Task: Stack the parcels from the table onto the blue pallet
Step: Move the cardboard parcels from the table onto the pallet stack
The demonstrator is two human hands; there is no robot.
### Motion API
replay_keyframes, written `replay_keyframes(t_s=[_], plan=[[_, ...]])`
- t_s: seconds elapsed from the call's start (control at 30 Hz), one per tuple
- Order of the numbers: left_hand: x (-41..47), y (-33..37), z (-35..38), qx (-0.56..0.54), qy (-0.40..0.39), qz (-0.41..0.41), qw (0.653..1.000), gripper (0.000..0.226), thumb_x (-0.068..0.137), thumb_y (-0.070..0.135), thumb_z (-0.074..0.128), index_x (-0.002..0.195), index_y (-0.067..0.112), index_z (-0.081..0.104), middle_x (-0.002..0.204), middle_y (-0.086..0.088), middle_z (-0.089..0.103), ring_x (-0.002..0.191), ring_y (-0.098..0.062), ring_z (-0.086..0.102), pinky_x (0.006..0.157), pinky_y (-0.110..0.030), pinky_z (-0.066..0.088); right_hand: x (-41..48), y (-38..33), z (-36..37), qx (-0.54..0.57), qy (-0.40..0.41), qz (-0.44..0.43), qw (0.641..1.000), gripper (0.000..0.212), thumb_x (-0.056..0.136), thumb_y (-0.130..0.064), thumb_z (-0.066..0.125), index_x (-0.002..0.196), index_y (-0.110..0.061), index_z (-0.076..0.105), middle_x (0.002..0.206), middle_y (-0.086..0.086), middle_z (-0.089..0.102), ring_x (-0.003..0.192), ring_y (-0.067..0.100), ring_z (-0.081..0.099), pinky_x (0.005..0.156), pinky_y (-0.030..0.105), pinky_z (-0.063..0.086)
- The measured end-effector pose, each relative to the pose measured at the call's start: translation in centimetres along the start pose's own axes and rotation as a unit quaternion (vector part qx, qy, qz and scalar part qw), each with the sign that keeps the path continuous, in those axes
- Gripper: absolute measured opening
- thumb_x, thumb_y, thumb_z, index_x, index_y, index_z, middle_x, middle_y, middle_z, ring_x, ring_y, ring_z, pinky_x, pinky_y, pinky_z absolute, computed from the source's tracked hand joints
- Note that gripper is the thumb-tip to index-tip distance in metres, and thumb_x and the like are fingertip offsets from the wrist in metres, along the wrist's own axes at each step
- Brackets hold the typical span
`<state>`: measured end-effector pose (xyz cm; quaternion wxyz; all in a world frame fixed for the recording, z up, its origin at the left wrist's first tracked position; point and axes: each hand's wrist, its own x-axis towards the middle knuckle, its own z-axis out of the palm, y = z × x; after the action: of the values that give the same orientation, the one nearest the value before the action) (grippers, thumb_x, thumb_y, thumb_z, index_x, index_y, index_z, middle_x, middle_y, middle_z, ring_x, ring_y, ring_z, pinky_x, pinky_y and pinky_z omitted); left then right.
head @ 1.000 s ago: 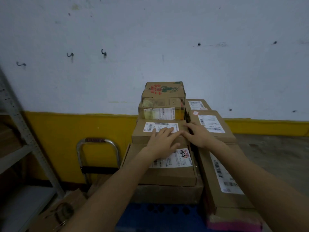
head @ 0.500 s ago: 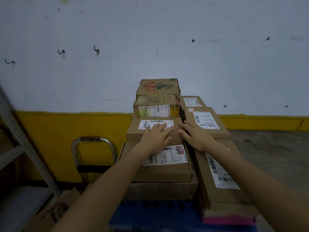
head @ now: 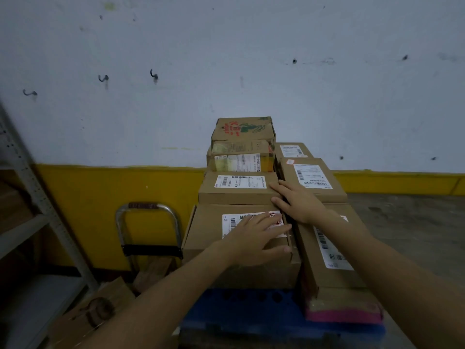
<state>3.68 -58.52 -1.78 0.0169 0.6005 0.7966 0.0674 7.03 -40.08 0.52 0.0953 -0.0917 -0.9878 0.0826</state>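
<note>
the parcels sit piled on the blue pallet, against the far wall. the big near box is low at the front, with a flatter labelled box on its far half and a printed carton topping the far pile. the left hand lies flat on the big box's label, fingers straight and spread, gripping nothing. the right hand rests at the flat box's right edge, on the seam with the long box at the right, fingers extended, holding nothing. the boxes look like stiff taped cardboard; weight i cannot tell. glossy labels may slip, so bare card at opposite side edges, or under the base, seems the better hold. a hand truck stands to the left, beside a metal shelf.
</note>
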Motion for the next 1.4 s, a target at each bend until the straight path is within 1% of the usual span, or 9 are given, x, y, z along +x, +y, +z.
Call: replay_keyframes(t_s=[0.1,0.37,0.57,0.73,0.87,0.97,1.03,1.1,1.4], plan=[[-0.3,0.3,0.2,0.001,-0.013,-0.001,1.000,0.065,0.092,0.060,0.033,0.149,0.033,0.013,0.159,0.003,0.005,0.146,-0.013,-0.003,0.116,-0.043,-0.001,0.0,0.0,-0.2,-0.026,-0.018,-0.012,0.999,0.052,0.098,-0.042,0.034,0.147,-0.026,0.024,0.154,0.003,0.024,0.136,0.023,0.030,0.109,0.035,0.024],[-0.2,0.3,-0.2,-0.003,-0.016,0.002,1.000,0.070,0.090,0.060,0.040,0.149,0.031,0.014,0.159,0.002,0.006,0.146,-0.013,0.000,0.117,-0.042,0.003,-0.1,0.0,0.0,-0.061,-0.030,-0.016,0.998,0.053,0.099,-0.042,0.031,0.148,-0.025,0.020,0.154,0.002,0.022,0.139,0.020,0.023,0.113,0.036,0.018],[-0.1,-1.3,-1.8,-0.012,0.013,0.003,1.000,0.064,0.092,0.059,0.037,0.147,0.030,0.023,0.157,0.002,0.017,0.144,-0.015,0.012,0.115,-0.038,0.011,0.2,0.5,-0.3,-0.037,-0.029,0.002,0.999,0.056,0.096,-0.049,0.032,0.147,-0.027,0.023,0.155,0.002,0.022,0.139,0.023,0.024,0.113,0.037,0.017],[-0.3,-6.3,-4.1,0.029,0.020,-0.122,0.992,0.073,0.084,0.073,0.026,0.147,0.038,0.013,0.158,0.004,0.010,0.145,-0.018,0.008,0.115,-0.042,0.007,0.1,3.2,-1.7,-0.026,0.020,0.081,0.996,0.061,0.092,-0.060,0.030,0.144,-0.029,0.029,0.154,0.005,0.026,0.140,0.026,0.025,0.113,0.042,0.020],[-0.2,-8.7,-4.2,0.039,-0.008,-0.222,0.974,0.077,0.078,0.081,0.021,0.146,0.045,0.008,0.159,0.006,0.002,0.146,-0.022,-0.003,0.113,-0.054,-0.008,-0.8,6.2,-2.0,-0.049,0.051,0.189,0.979,0.063,0.090,-0.062,0.031,0.145,-0.030,0.028,0.154,0.009,0.024,0.142,0.028,0.020,0.114,0.045,0.016],[0.0,-8.7,-3.2,0.016,-0.030,-0.244,0.969,0.078,0.074,0.084,0.018,0.144,0.050,0.005,0.159,0.008,-0.002,0.146,-0.025,-0.005,0.108,-0.062,-0.013,-1.6,7.6,-2.1,0.078,0.029,0.265,0.961,0.068,0.087,-0.063,0.041,0.145,-0.029,0.029,0.152,0.016,0.021,0.139,0.035,0.023,0.111,0.048,0.023],[0.1,-8.3,-2.7,0.007,-0.026,-0.246,0.969,0.079,0.073,0.085,0.018,0.143,0.052,0.004,0.159,0.009,-0.003,0.146,-0.026,-0.006,0.108,-0.063,-0.011,-1.7,7.8,-2.0,0.175,0.022,0.275,0.945,0.070,0.086,-0.061,0.047,0.145,-0.027,0.030,0.150,0.017,0.022,0.133,0.037,0.032,0.108,0.047,0.030],[0.4,-8.0,-2.4,0.006,-0.019,-0.248,0.969,0.079,0.073,0.085,0.020,0.143,0.052,0.003,0.159,0.009,-0.004,0.146,-0.026,-0.006,0.109,-0.063,-0.009,-1.5,7.5,-1.8,0.194,0.023,0.271,0.942,0.070,0.086,-0.059,0.048,0.145,-0.026,0.030,0.149,0.016,0.022,0.130,0.037,0.037,0.105,0.045,0.033],[0.8,-7.6,-2.1,0.021,-0.015,-0.244,0.970,0.082,0.072,0.085,0.024,0.143,0.051,0.001,0.159,0.010,-0.006,0.146,-0.025,-0.006,0.109,-0.064,-0.006,-1.2,7.3,-2.1,0.215,0.012,0.269,0.939,0.068,0.087,-0.055,0.050,0.145,-0.025,0.030,0.149,0.016,0.024,0.131,0.036,0.035,0.107,0.047,0.031]])
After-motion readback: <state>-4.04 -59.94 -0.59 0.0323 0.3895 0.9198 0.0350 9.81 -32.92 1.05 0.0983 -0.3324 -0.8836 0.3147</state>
